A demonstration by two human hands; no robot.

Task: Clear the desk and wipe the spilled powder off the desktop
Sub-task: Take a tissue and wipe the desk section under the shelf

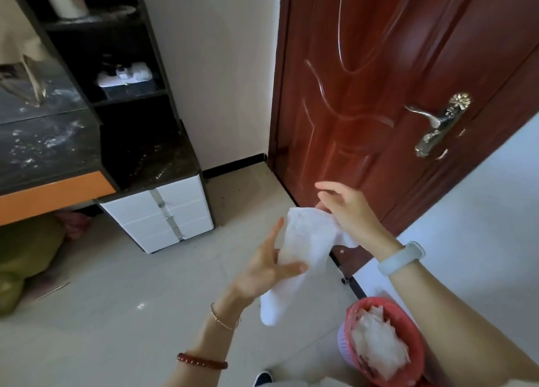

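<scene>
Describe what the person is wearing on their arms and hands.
Both forearms are bare, with no sleeves in view and no gloves on the hands. The left wrist carries a thin gold bangle, and farther up the forearm sits a dark red beaded bracelet. The right wrist wears a pale, light-coloured band, like a fitness tracker. No rings show.

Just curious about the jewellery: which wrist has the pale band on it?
The right wrist: its pale band is one wide strap, whereas the left arm wears a thin gold bangle and a red bead bracelet.
</scene>
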